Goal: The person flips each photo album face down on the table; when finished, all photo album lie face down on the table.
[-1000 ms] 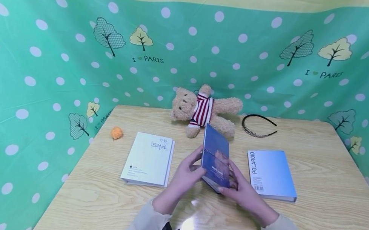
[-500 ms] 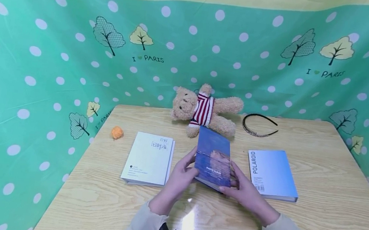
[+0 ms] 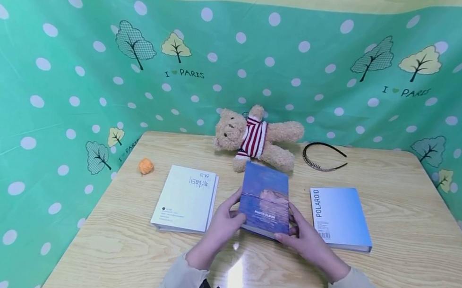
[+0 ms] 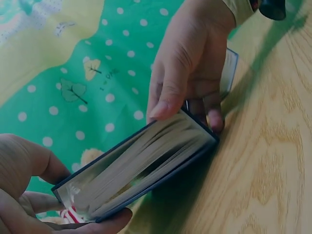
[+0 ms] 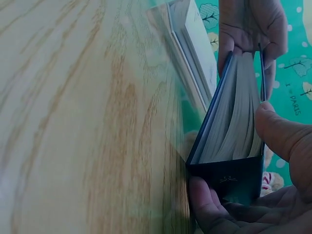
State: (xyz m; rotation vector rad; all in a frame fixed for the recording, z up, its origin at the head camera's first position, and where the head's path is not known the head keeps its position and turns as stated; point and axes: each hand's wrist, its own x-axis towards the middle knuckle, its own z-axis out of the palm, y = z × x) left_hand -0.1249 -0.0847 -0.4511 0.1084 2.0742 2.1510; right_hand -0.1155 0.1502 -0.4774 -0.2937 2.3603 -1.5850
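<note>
Between my two hands is a dark blue photo album, its picture cover turned toward the head camera. My left hand grips its left edge, thumb on the cover side. At the lower right corner my right hand holds it, thumb near the bottom edge. In the left wrist view the album's page ends show slightly fanned between the covers. The right wrist view shows its dark spine resting against the right fingers, with the thumb on one cover. The album overlaps the teddy bear's arm in the head view.
A white album lies on the wooden table to the left, a blue-white POLAROID album to the right. Behind are a black headband and, far left, a small orange crumpled ball. A green dotted curtain hangs behind.
Both hands have turned the photo album from a steep sideways tilt until its cover faces up more squarely. Its left edge and my left hand have shifted a little left and down.
</note>
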